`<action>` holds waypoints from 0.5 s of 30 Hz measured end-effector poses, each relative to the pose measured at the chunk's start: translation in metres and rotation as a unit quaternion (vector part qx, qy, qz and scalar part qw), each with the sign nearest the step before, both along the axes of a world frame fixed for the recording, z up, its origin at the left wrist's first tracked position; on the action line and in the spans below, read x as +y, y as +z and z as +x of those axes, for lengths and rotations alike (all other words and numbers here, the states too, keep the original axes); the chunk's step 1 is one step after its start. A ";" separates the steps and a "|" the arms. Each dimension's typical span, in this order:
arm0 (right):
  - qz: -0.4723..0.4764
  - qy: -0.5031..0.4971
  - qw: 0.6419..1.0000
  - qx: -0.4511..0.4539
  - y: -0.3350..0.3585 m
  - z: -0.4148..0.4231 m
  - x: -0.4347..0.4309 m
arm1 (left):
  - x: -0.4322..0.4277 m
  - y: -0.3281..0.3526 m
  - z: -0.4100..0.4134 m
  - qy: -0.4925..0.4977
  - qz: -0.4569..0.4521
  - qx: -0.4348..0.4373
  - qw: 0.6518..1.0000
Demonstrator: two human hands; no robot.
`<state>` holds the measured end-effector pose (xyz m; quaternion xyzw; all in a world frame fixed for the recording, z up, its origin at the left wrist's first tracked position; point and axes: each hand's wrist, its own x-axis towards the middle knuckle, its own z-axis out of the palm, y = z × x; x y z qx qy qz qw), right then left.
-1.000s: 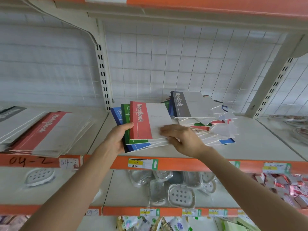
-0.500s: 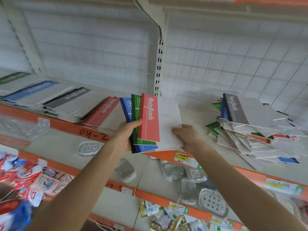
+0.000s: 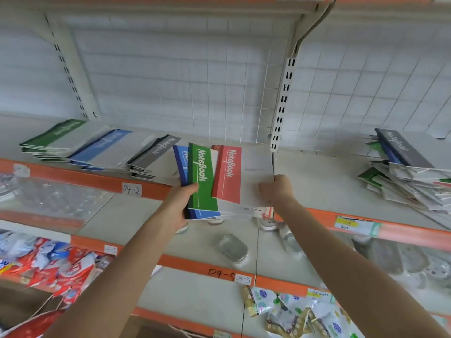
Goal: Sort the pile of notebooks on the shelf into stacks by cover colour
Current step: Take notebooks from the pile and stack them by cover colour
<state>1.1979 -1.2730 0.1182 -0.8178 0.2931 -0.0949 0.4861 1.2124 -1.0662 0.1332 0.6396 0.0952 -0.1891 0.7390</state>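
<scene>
The held fan has been carried from the unsorted pile to beside the grey stack on the shelf. The red notebook has been drawn partly off the green notebook and is pinched at its white edge by the right grip. Green notebook and blue notebook are clasped by the left grip. Placement of the red one is judged next.

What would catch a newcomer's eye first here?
A fan of notebooks held mid-frame: the left hand grips the blue notebook and green notebook, the right hand pinches the edge of the red notebook. On the shelf the sorted stacks lie at left, the unsorted pile at right.
</scene>
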 end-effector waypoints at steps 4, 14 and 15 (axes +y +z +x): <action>-0.055 -0.050 0.997 0.006 0.006 0.011 0.013 | 0.035 0.002 0.014 0.001 0.005 -0.010 1.000; -0.202 -0.073 0.974 0.071 0.009 0.032 0.042 | 0.095 0.010 0.033 0.021 -0.002 -0.021 1.000; -0.205 -0.075 0.973 0.079 0.008 0.034 0.043 | 0.102 0.012 0.035 0.025 -0.004 -0.022 0.999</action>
